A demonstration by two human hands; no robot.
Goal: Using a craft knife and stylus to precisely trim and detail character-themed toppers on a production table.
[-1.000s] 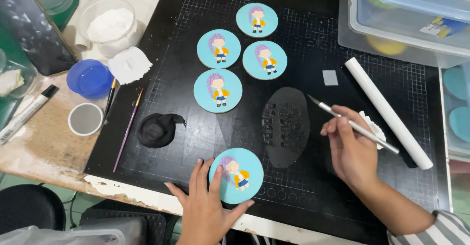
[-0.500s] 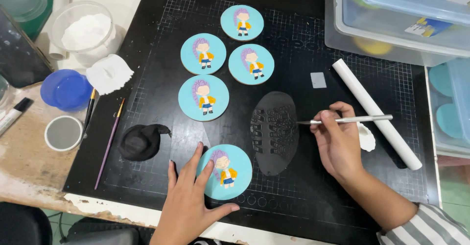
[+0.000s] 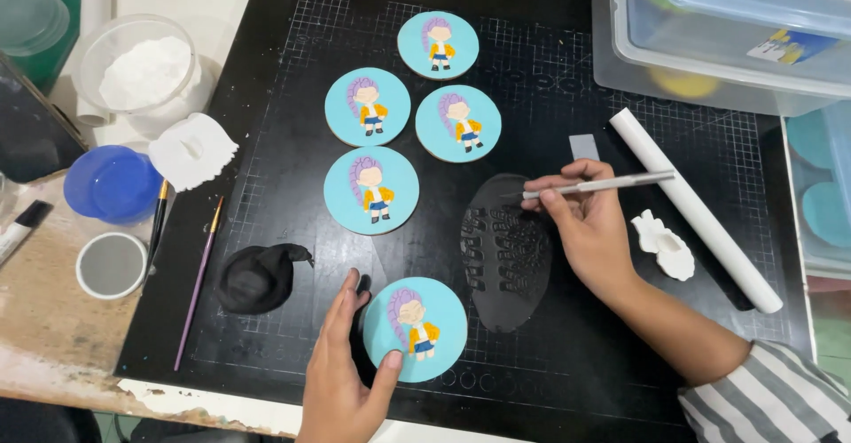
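Head view: right hand (image 3: 592, 230) fingers clenched around craft knife (image 3: 596, 185) above black embossed oval (image 3: 505, 252), left hand (image 3: 341, 376) fingers released beside blue disc (image 3: 415, 329).

Bright, even overhead light, soft shadows, sharp focus, slight wide-angle bending at edges.

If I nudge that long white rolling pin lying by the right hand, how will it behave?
The white rolling pin is a smooth, plain cylinder lying flat on the black cutting mat, so a sideways push would probably send it rolling. It looks stiff and straight, unlikely to bend when lifted. Its glossy surface may be a bit slippery. The white lump beside it might stop a roll toward the right hand.
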